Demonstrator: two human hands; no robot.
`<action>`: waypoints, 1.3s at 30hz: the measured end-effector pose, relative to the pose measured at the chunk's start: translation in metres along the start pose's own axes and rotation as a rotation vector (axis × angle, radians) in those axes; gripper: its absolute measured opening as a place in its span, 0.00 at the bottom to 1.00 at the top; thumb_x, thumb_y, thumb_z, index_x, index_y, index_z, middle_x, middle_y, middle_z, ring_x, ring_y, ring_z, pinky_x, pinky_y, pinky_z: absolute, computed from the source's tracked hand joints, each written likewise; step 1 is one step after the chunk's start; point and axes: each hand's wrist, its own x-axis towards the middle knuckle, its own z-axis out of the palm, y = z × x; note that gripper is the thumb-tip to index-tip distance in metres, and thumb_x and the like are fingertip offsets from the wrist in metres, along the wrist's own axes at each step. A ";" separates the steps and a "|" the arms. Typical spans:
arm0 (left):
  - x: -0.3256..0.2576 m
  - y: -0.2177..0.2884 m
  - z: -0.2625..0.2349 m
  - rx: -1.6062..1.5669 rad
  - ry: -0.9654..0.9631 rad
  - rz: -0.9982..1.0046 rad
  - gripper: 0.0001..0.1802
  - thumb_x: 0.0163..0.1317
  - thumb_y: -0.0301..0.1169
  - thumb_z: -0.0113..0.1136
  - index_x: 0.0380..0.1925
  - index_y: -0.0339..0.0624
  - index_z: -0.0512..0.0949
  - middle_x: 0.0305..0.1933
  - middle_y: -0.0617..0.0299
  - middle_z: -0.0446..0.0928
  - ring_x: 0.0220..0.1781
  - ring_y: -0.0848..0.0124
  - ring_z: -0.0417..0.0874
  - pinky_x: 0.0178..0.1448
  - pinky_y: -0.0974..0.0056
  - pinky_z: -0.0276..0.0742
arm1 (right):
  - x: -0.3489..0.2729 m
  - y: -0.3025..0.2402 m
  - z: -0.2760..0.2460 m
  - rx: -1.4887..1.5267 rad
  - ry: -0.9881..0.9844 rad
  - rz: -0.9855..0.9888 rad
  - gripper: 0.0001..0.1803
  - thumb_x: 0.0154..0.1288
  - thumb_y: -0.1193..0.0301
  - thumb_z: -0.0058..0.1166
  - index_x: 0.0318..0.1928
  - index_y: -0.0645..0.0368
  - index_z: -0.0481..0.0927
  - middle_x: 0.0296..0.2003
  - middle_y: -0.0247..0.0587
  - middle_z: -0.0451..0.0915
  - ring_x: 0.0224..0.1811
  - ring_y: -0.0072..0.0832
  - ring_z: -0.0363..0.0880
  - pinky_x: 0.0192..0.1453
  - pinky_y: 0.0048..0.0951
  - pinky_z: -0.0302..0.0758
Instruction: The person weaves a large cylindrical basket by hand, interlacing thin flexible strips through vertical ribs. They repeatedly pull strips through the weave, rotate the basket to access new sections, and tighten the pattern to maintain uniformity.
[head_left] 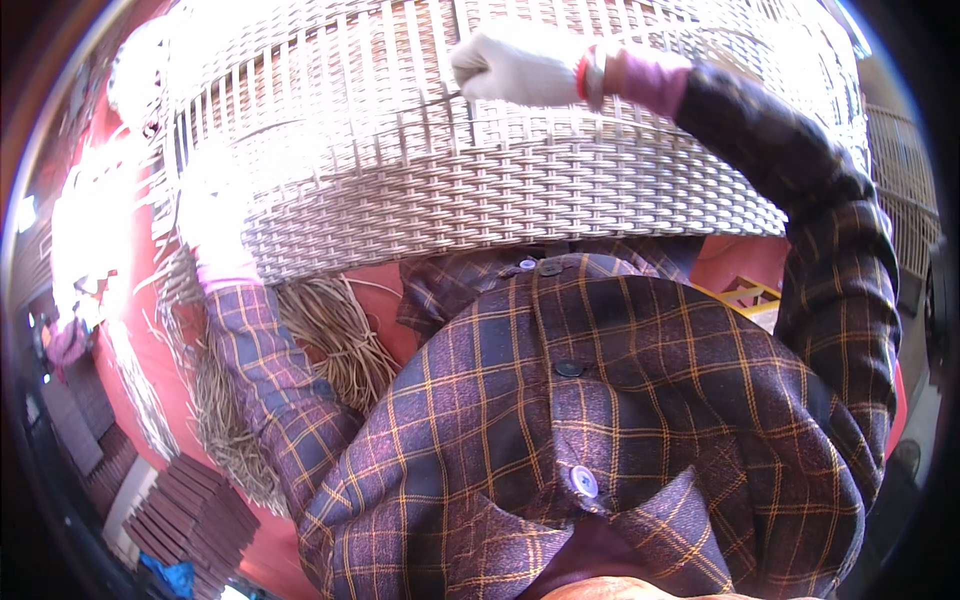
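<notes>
On the lap, in the head view, a pale woven basket (500,160) lies tilted. The gloved right hand (515,68) is clenched on a strand, seemingly pulling it taut. The left hand (215,215) steadies the side; glare hides its grip. Loose strands (330,340) lie below.

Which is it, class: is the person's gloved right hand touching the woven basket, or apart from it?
Touching. In the head view the right hand, in a white glove, is closed into a fist around upright strands of the woven basket, with no gap between them.

Wicker basket (520,170) (huge) blocking ahead
</notes>
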 end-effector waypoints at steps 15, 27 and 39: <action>-0.007 0.022 0.061 -0.753 -0.053 -0.355 0.22 0.71 0.34 0.63 0.63 0.39 0.82 0.60 0.50 0.86 0.61 0.57 0.86 0.69 0.56 0.79 | -0.042 -0.021 0.056 0.003 0.288 0.029 0.17 0.77 0.59 0.61 0.55 0.57 0.90 0.40 0.45 0.92 0.42 0.36 0.92 0.50 0.36 0.86; -0.015 0.027 0.066 -1.250 -0.035 -0.626 0.22 0.69 0.35 0.65 0.61 0.41 0.83 0.58 0.50 0.87 0.59 0.56 0.89 0.68 0.57 0.81 | -0.043 -0.028 0.060 0.004 0.246 0.018 0.16 0.78 0.62 0.59 0.56 0.56 0.90 0.38 0.45 0.91 0.39 0.36 0.91 0.49 0.36 0.86; -0.016 -0.019 -0.066 -0.451 -0.248 -0.150 0.22 0.77 0.42 0.52 0.62 0.46 0.85 0.63 0.53 0.86 0.65 0.58 0.84 0.84 0.47 0.61 | -0.024 -0.054 0.012 0.151 0.052 0.197 0.15 0.77 0.62 0.55 0.48 0.59 0.89 0.32 0.42 0.88 0.35 0.35 0.88 0.44 0.37 0.82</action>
